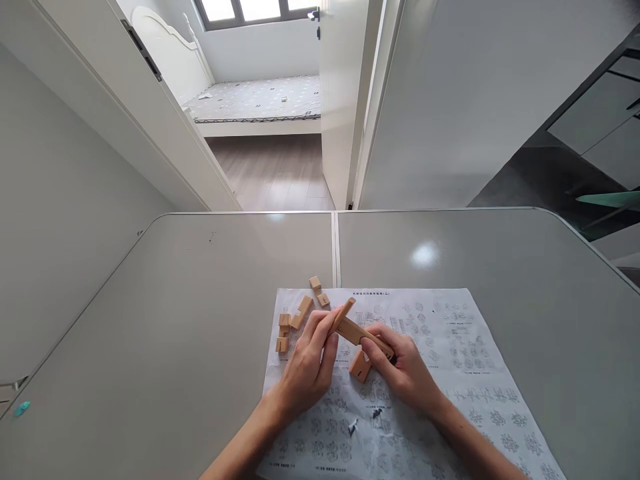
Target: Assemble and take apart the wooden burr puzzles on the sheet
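Observation:
My left hand (pixel 306 365) pinches a slim wooden puzzle piece (pixel 344 312), which tilts up to the right. In my right hand (pixel 403 365) is a longer wooden bar (pixel 356 331), gripped between thumb and fingers. The two pieces cross or meet near my left fingertips; whether they interlock, I cannot tell. Just below the bar, a notched wooden block (pixel 360 367) sits over the printed sheet, partly hidden by my right hand. Beyond my left hand are several loose notched pieces, among them one lying slanted (pixel 302 313), one at the left (pixel 283 333) and one farther back (pixel 319 291).
A creased paper sheet (pixel 480 400) with printed diagrams lies under the hands, torn in two spots. It rests on a grey table (pixel 190 347) with a seam down its middle. Past the far edge, an open door (pixel 345 100) and a bed (pixel 260 100) are visible. Walls flank the doorway.

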Demonstrator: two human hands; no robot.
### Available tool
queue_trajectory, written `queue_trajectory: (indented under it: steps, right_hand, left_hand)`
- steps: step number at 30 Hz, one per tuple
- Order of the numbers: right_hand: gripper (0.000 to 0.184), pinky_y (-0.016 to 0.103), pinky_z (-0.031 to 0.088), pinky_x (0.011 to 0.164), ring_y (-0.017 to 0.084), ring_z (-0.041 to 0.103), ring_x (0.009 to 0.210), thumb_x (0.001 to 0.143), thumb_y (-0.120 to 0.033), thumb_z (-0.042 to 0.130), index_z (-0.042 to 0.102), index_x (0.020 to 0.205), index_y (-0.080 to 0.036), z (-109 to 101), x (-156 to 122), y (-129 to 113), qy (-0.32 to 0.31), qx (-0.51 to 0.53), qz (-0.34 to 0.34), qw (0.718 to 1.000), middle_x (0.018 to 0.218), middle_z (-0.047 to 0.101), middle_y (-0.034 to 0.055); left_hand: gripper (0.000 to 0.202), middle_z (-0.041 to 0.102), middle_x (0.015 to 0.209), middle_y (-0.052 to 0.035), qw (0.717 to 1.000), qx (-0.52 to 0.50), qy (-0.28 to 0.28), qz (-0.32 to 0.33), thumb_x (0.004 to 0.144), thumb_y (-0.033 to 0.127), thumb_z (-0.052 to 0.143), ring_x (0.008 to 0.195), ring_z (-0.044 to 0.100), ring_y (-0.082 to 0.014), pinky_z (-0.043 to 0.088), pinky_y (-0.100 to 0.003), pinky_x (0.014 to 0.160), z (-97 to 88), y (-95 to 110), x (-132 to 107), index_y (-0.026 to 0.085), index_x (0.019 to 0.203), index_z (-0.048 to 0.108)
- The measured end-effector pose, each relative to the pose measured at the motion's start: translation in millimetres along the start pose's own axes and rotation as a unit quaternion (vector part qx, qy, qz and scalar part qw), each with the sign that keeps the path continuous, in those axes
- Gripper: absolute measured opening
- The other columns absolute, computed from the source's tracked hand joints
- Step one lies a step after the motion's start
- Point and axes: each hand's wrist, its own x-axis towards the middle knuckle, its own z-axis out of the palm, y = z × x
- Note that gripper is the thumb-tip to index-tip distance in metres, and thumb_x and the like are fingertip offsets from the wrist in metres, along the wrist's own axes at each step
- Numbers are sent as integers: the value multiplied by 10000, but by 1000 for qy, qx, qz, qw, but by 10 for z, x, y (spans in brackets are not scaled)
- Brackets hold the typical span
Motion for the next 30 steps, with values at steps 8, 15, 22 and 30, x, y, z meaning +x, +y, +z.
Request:
queue_trajectory:
  steps: [8, 15, 22, 30]
  right_hand:
    - [316, 267, 333, 527, 129, 397, 540, 1087, -450, 538, 659, 923, -209, 3, 10, 13, 1, 0, 3, 1000, 635, 462, -57]
    - [335, 270, 300, 521, 126, 354, 536, 1092, -490, 531, 637, 946, -208, 0, 2, 54, -21, 11, 26, 999, 631, 421, -70]
    - [335, 280, 288, 530, 131, 341, 543, 1103, -492, 511, 631, 962, -213, -7, -5, 51, -41, 21, 34, 998, 648, 395, -70]
    - [339, 289, 274, 542, 133, 327, 550, 1106, -481, 497, 604, 924, -216, -21, -4, 50, -53, 0, 28, 998, 629, 360, -76]
  left_hand:
    - [580, 586, 1356, -104, 999, 25, 4, 24, 1124, 127, 415, 1254, 622, -209, 554, -365, 1115, 20, -25, -7, 286, 1677, 346]
    - [655, 572, 1379, -121, 997, 53, 3, 48, 1109, 98, 426, 1270, 633, -222, 585, -377, 1086, 35, -39, -5, 289, 1716, 268]
    - [648, 582, 1357, -123, 997, 59, 2, 51, 1115, 111, 418, 1234, 642, -222, 597, -373, 1059, 41, -43, 1, 286, 1719, 262]
    - [555, 614, 1377, -114, 999, 8, -8, 33, 1122, 117, 412, 1271, 641, -219, 579, -389, 1094, 0, -23, 23, 287, 1650, 415]
